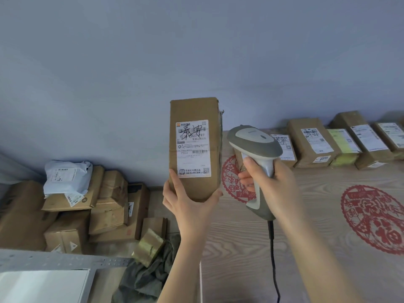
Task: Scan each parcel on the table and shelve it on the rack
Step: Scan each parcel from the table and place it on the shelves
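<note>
1. The worktop is the biggest thing I see. It is flat, pale wood with wavy lines, and round red paper cut-outs are stuck on it.
2. A heap of boxes sits on the floor to the left. They are brown cardboard, dented and taped, with a soft, crinkly white bag on top. I cannot tell if they are part of the job.
3. Of the rack I see only a grey metal bar with little holes, low on the left. I cannot see any parcel on it, so I think most of the shelving is left to do.
4. A row of parcels lies along the back of the worktop, side by side. Most are brown boxes and one is yellow-green, each with a white sticker. I think these are waiting for their scan.
5. The box is tall brown cardboard with creased corners. It is upright in the air over the worktop's left edge. The left hand holds it from below, thumb on the front.
6. The scanner is smooth grey and cream plastic, shaped like a toy gun. The right hand is wrapped round its handle. Its nose is just beside the box, so I think the scan is happening now.
7. The label is flat white paper with black bars and pen scribble.
8. The cord is thin, black and bendy.
</note>
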